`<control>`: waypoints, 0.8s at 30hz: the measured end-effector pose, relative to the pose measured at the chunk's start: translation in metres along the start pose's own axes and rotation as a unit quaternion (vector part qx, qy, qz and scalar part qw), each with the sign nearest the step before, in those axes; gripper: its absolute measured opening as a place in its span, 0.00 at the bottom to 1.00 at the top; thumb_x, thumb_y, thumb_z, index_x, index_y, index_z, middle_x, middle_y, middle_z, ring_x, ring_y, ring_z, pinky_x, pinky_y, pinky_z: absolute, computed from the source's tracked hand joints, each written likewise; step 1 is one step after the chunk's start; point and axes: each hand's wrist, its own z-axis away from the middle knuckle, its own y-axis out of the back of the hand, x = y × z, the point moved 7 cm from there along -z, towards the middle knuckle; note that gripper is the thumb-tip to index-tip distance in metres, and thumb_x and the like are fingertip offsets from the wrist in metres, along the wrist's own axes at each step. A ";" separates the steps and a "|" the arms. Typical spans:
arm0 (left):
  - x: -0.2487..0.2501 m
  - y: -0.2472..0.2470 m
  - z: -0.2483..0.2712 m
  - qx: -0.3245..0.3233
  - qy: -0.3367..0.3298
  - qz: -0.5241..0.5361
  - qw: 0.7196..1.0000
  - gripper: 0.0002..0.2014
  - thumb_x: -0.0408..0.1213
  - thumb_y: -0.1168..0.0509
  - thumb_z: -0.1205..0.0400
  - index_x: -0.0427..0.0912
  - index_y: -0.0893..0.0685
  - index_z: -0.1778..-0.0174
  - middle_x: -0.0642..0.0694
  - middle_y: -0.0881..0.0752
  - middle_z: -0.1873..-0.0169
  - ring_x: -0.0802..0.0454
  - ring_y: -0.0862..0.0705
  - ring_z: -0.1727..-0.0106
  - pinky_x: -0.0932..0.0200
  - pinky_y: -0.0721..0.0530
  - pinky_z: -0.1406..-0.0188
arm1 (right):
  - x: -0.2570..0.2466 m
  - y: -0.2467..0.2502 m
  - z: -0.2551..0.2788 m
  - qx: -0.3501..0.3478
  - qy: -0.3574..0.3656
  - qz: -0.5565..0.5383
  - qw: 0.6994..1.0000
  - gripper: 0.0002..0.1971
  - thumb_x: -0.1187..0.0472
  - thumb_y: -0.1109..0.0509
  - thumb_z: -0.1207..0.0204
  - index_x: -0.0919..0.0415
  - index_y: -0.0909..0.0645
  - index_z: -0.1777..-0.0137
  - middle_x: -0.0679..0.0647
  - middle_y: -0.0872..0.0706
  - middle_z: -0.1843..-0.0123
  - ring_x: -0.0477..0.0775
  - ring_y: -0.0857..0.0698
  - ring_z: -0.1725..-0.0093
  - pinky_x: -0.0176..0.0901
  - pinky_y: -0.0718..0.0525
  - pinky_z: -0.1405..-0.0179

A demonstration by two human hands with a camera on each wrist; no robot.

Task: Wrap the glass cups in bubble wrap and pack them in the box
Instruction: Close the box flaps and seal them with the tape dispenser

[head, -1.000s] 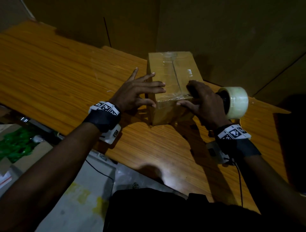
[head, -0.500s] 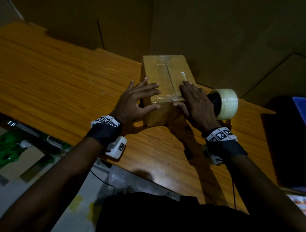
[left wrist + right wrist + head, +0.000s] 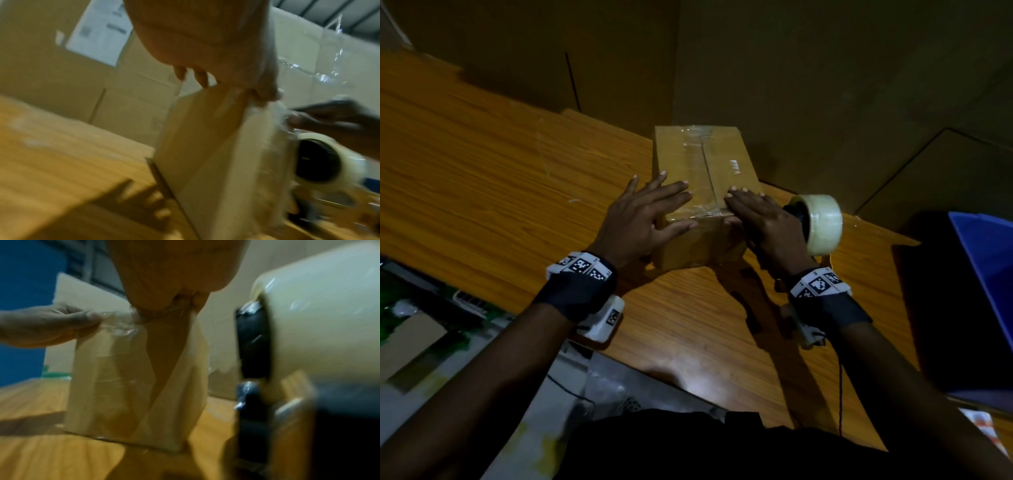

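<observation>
A closed cardboard box (image 3: 705, 164) stands on the wooden table (image 3: 482, 178), with clear tape along its top seam and down its front. My left hand (image 3: 650, 212) lies flat on the near left of the top, thumb over the front edge. My right hand (image 3: 753, 216) presses flat on the near right, fingertips at the taped seam. In the left wrist view the box (image 3: 205, 146) stands below my palm; in the right wrist view both hands touch the tape on the box (image 3: 133, 378). No glass cups or bubble wrap show.
A tape dispenser with a clear roll (image 3: 822, 222) stands on the table just right of the box, close to my right wrist. Large cardboard boxes (image 3: 791, 68) wall off the back. A blue bin (image 3: 986, 291) sits at the right; the table's near edge (image 3: 654, 366) drops to the floor.
My right hand's fingers have straightened and slid further onto the box top along the tape. The left hand stays flat on the near left edge. The head view has shifted slightly.
</observation>
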 end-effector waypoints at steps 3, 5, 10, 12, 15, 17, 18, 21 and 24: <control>-0.012 0.010 -0.002 -0.042 -0.025 -0.025 0.999 0.35 0.71 0.47 0.19 0.53 0.20 0.24 0.53 0.26 0.21 0.49 0.34 0.16 0.29 0.39 0.18 | 0.013 0.010 0.003 -0.030 -0.007 -0.065 0.997 0.23 0.52 0.41 0.16 0.59 0.18 0.27 0.57 0.19 0.25 0.58 0.19 0.26 0.57 0.17 0.31; -0.018 0.018 -0.004 -0.050 -0.021 -0.030 0.998 0.35 0.73 0.46 0.20 0.55 0.21 0.23 0.56 0.26 0.21 0.51 0.34 0.16 0.30 0.40 0.18 | 0.017 0.013 0.003 -0.051 -0.002 -0.100 0.994 0.22 0.51 0.38 0.17 0.57 0.18 0.26 0.54 0.19 0.25 0.52 0.21 0.25 0.56 0.16 0.32; -0.004 0.014 -0.014 -0.058 0.017 -0.082 0.995 0.40 0.74 0.45 0.24 0.50 0.19 0.24 0.53 0.24 0.22 0.48 0.32 0.17 0.29 0.42 0.18 | 0.018 0.015 0.003 -0.009 0.018 -0.108 0.994 0.20 0.71 0.32 0.23 0.61 0.15 0.31 0.59 0.15 0.29 0.57 0.16 0.30 0.61 0.13 0.37; 0.000 0.009 -0.013 -0.039 0.027 -0.081 0.996 0.39 0.72 0.44 0.23 0.47 0.18 0.26 0.50 0.23 0.22 0.45 0.31 0.17 0.29 0.38 0.20 | 0.017 0.013 0.005 0.001 0.024 -0.101 0.995 0.24 0.78 0.27 0.27 0.61 0.15 0.31 0.59 0.15 0.30 0.57 0.15 0.31 0.61 0.12 0.40; -0.005 0.008 -0.005 -0.046 0.007 -0.070 0.996 0.38 0.71 0.44 0.21 0.48 0.21 0.23 0.50 0.26 0.20 0.45 0.33 0.16 0.32 0.35 0.20 | 0.016 0.012 0.002 -0.015 0.031 -0.082 0.996 0.26 0.78 0.26 0.29 0.60 0.15 0.31 0.58 0.15 0.30 0.58 0.14 0.32 0.62 0.11 0.43; -0.008 0.013 -0.004 -0.071 -0.021 -0.087 0.993 0.39 0.72 0.49 0.20 0.50 0.24 0.20 0.51 0.29 0.19 0.48 0.35 0.16 0.32 0.36 0.19 | 0.013 0.017 -0.004 -0.029 0.026 -0.078 0.996 0.21 0.74 0.27 0.25 0.59 0.14 0.33 0.57 0.13 0.32 0.60 0.11 0.37 0.62 0.09 0.49; -0.012 0.016 -0.004 -0.086 -0.028 -0.089 0.992 0.39 0.73 0.50 0.19 0.52 0.26 0.19 0.53 0.31 0.18 0.50 0.37 0.15 0.33 0.38 0.18 | 0.009 0.021 -0.007 -0.032 0.031 -0.074 0.996 0.17 0.70 0.28 0.22 0.57 0.13 0.35 0.57 0.11 0.35 0.61 0.10 0.41 0.61 0.09 0.54; -0.036 0.028 -0.004 -0.142 0.005 -0.020 0.990 0.36 0.73 0.49 0.20 0.60 0.28 0.19 0.61 0.37 0.16 0.55 0.47 0.13 0.38 0.50 0.16 | -0.019 0.025 -0.017 -0.044 0.079 -0.061 0.994 0.08 0.61 0.32 0.17 0.57 0.12 0.44 0.56 0.07 0.47 0.60 0.08 0.55 0.53 0.10 0.64; -0.071 0.051 0.001 -0.146 0.075 0.027 0.986 0.23 0.56 0.37 0.15 0.65 0.25 0.23 0.65 0.39 0.16 0.54 0.53 0.11 0.34 0.57 0.17 | -0.042 0.018 -0.030 -0.068 0.090 -0.115 0.987 0.11 0.53 0.27 0.18 0.55 0.11 0.40 0.51 0.08 0.41 0.51 0.09 0.49 0.42 0.12 0.56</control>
